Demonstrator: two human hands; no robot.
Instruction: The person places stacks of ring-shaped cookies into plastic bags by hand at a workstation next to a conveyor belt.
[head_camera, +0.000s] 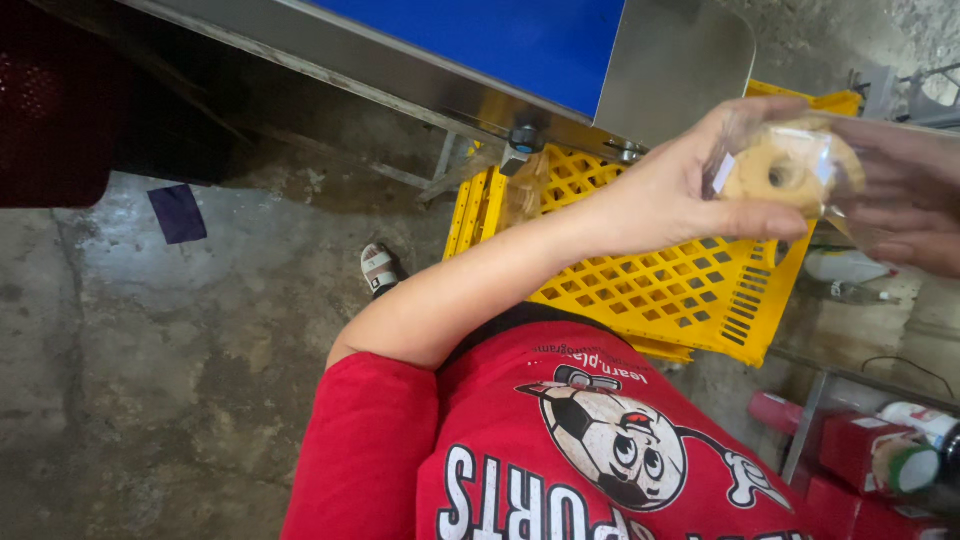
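Both hands, the left hand and the blurred right hand, close their fingers around a clear-wrapped ring-shaped pastry held between them, above the yellow plastic crate on the floor.

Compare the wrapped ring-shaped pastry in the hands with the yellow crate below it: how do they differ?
The wrapped pastry is small, round and pale tan with a centre hole, sealed in clear film; the yellow crate is far larger, boxy and bright yellow with a lattice of openings. The pastry is held up between the left hand and the right hand; the crate sits low, under the metal machine edge, and looks empty where visible.
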